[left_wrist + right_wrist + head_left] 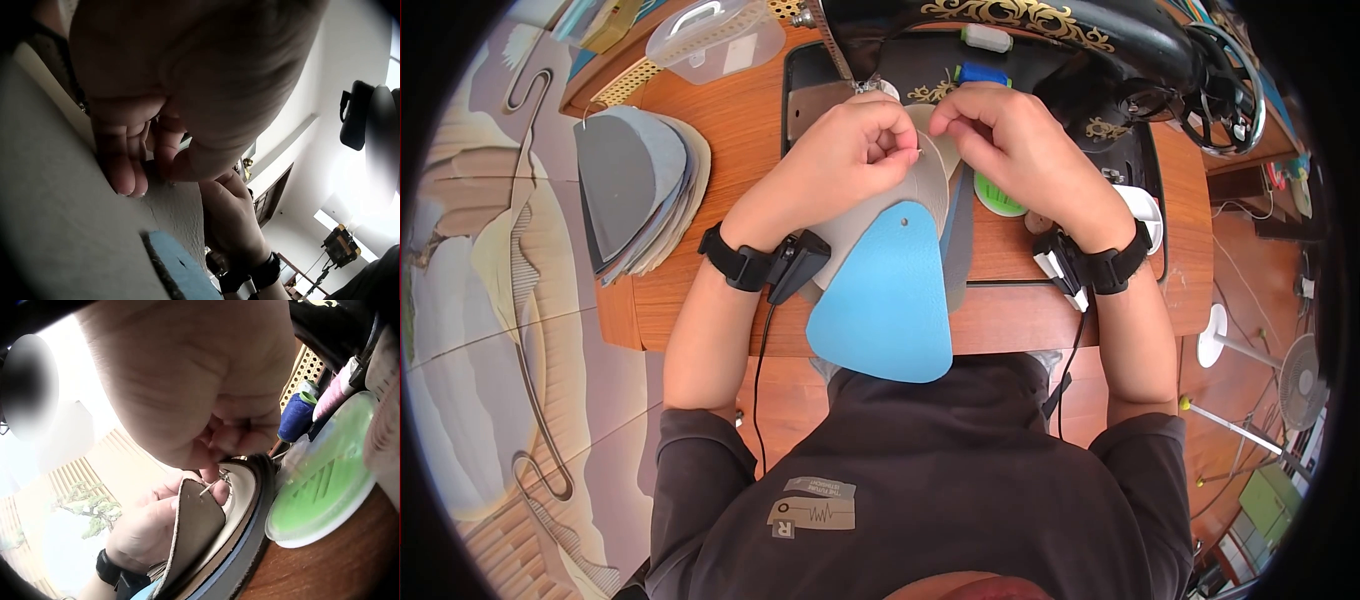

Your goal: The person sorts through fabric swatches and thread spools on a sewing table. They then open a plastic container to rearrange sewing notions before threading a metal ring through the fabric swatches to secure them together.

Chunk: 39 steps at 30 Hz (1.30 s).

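Observation:
A stack of leather swatches lies in front of me, with a light blue leather swatch (890, 300) on top and its small hole toward the far end. Beneath it are a light grey swatch (840, 215) and darker ones. A thin pale cord (213, 487) passes through a beige swatch (190, 522). At the far tip of the stack, my left hand (865, 145) pinches the cord between thumb and forefinger, its other fingertips close against the grey swatch. Opposite it, my right hand (1010, 135) has curled fingers pinching at the cord; its fingertips partly hide the grip.
Another swatch stack (635, 180) lies at the table's left. A black sewing machine (1040, 40) stands across the back, with blue thread (983, 74) and white thread (987, 39) spools. A green round case (319, 487) is beside the right hand; a clear plastic box (715, 40) sits back left.

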{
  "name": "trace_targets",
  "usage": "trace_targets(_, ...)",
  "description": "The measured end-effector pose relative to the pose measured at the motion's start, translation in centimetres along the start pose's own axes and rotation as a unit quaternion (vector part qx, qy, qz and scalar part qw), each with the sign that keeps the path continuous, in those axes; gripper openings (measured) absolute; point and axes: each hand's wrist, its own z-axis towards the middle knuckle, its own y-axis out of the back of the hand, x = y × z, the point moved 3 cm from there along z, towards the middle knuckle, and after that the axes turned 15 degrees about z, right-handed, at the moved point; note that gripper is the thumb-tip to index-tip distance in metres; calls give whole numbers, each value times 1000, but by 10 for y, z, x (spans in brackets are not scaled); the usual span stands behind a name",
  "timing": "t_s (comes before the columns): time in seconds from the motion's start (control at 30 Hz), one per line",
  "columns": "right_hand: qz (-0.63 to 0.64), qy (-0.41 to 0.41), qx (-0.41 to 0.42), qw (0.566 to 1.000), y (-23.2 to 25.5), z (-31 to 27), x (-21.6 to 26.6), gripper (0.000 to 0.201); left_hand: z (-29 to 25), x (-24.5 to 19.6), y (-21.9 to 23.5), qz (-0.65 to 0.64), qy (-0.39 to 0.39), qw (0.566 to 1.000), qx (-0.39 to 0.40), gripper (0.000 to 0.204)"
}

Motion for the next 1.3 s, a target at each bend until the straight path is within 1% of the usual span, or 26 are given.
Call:
trace_targets(0.03,-1,9,-14,1000,0,0,-4,13,0,1,0,-8,15,1000,16,6)
trace_targets(0.07,-3,18,-28,999,0,1,-6,13,0,1,1,-18,14,1000,19,7)
trace_targets(0.17,-1,-56,-53,997,5,2,2,13,0,3,2,-46,16,999,25,7)
trace_targets(0.23,8,-58,-64,996,7,3,-5,12,0,4,2,-62,20,998,24,7)
trace_targets(0.27,12,-59,-70,996,7,3,-8,11,0,5,1,-47,11,999,17,7)
trace_targets(0.37,4,-89,-45,995,8,5,-16,12,1,6,0,-9,-8,1000,1,6)
trace_targets(0.47,85,-111,-90,986,3,2,-26,20,0,2,0,13,-7,1000,0,5)
trace_targets(0.57,115,-135,-53,983,3,3,-23,28,-1,-2,2,27,-13,1000,-6,5)
trace_targets(0.67,127,-134,-43,982,3,3,-22,32,-1,-4,1,27,-16,999,-5,6)
trace_targets(0.77,83,-186,-3,979,2,4,-16,33,-1,-7,3,36,-12,999,14,8)
trace_targets(0.97,36,-198,-12,979,4,3,-16,30,0,-1,2,20,-4,1000,21,9)
trace_targets(1.03,89,-172,-25,981,2,2,-17,32,0,3,2,-3,11,1000,26,9)
trace_targets(1.07,116,-158,-31,980,2,2,-16,34,0,3,2,0,6,1000,24,9)
trace_targets(1.17,14,-180,44,983,2,3,4,29,0,3,2,9,-9,1000,22,9)
trace_targets(1.27,54,-163,-3,985,2,2,-16,28,0,2,3,-3,-25,1000,10,8)
trace_targets(1.3,74,-154,-18,985,2,2,-19,31,0,3,2,-20,-31,999,-7,7)
